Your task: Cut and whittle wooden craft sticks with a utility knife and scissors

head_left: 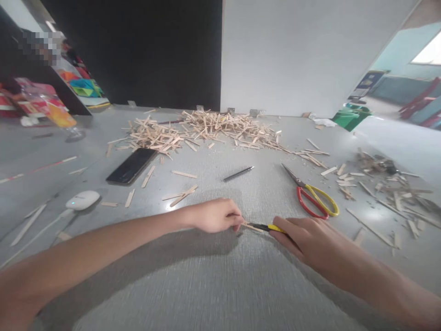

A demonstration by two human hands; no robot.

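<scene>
The left hand [217, 216] pinches the end of a thin wooden stick [255, 228] just above the near part of the gray desk [213, 285], and the right hand [306, 236] is wrapped around a yellow and black tool [275, 228], with its dark tip right at the stick. Past the hands lies a pen [239, 174], with red and yellow scissors [312, 195] to the right of it and a black phone [132, 165] to the left. Farther back, a big messy pile of sticks [227, 129] sits by the black and white boards [310, 55].
</scene>
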